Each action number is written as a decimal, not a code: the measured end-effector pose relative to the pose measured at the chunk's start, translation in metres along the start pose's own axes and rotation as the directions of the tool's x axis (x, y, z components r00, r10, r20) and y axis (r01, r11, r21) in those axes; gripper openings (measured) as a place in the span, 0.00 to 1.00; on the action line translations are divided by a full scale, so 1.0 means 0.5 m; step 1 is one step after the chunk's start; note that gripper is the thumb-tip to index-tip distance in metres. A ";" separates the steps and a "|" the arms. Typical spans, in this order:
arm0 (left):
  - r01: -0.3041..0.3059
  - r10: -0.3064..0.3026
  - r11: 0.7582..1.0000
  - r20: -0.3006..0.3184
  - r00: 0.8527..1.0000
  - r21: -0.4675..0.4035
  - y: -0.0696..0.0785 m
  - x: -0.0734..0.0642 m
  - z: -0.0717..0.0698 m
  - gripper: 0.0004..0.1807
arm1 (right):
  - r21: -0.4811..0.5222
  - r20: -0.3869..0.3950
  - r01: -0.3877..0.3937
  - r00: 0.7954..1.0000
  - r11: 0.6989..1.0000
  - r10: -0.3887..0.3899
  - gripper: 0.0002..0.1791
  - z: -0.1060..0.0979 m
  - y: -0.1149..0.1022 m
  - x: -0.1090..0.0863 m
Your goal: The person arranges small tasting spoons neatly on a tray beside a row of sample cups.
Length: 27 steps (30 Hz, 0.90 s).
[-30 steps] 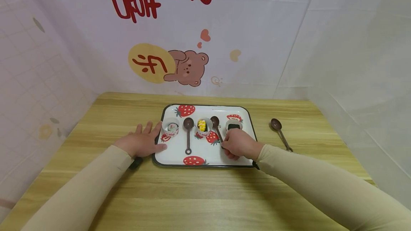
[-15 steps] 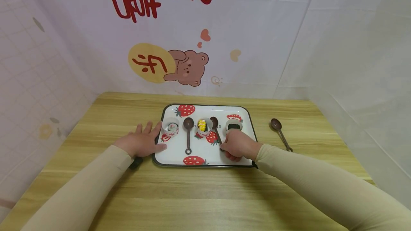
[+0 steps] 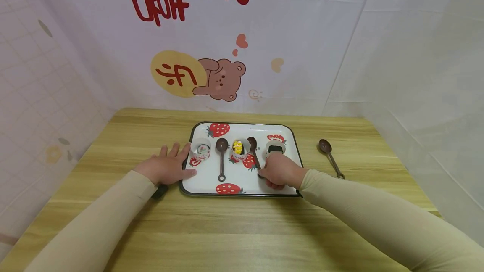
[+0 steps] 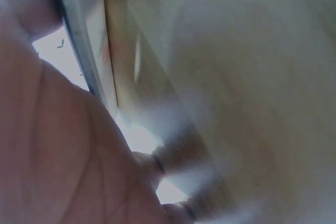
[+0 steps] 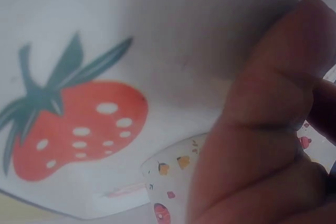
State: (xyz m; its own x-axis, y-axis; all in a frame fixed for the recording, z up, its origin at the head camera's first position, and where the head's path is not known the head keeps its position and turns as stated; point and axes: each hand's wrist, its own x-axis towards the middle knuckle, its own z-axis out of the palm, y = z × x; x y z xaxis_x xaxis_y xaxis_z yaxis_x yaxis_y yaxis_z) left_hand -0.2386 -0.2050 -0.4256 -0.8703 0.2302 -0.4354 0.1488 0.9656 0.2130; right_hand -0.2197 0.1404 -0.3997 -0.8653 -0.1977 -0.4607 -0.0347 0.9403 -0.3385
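My right hand (image 3: 281, 171) pinches the handle end of a brown spoon (image 3: 252, 142) lying on a white strawberry-print tray (image 3: 204, 183). This spoon slants, its bowl close beside a paper cup (image 3: 245, 156) holding a yellow-topped sushi piece (image 3: 238, 147). Just beyond the same hand stands a second cup (image 3: 276, 142) with a black-wrapped piece (image 3: 274, 149) in it. My left hand (image 3: 166, 167) rests at the tray's left rim, fingers spread, near a third cup (image 3: 200, 156) with a sushi roll (image 3: 203, 149). The left wrist view shows the palm against the rim; curled right fingers (image 5: 268, 124) fill the right wrist view.
Another brown spoon (image 3: 222, 158) lies straight on the tray between the left and middle cups. To the tray's right, a third spoon (image 3: 330, 157) lies on the wooden table (image 3: 242, 230). A printed white cloth (image 3: 302, 32) hangs behind the table.
My right hand has shifted very slightly left, and the pinched spoon's bowl has moved a little toward the middle cup. My left hand has stayed in place.
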 end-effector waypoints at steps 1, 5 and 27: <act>-0.006 0.006 1.000 0.000 1.000 0.002 0.002 -0.004 -0.002 0.63 | -0.009 -0.001 0.002 1.000 1.000 -0.002 0.25 0.000 0.000 0.000; -0.015 0.015 1.000 -0.008 1.000 0.013 0.008 -0.014 -0.005 0.61 | -0.045 -0.009 0.006 1.000 0.999 -0.006 0.26 0.002 -0.003 0.000; -0.024 0.024 1.000 0.001 1.000 0.014 0.021 -0.032 -0.016 0.58 | -0.142 -0.053 0.028 0.998 0.989 -0.036 0.28 0.004 -0.004 -0.002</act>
State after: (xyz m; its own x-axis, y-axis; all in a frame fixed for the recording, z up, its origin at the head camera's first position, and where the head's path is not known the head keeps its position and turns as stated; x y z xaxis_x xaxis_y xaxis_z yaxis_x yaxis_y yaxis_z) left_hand -0.2270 -0.1996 -0.4092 -0.8662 0.2535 -0.4306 0.1766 0.9614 0.2108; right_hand -0.2175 0.1380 -0.4002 -0.8888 -0.2162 -0.4040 -0.1296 0.9643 -0.2309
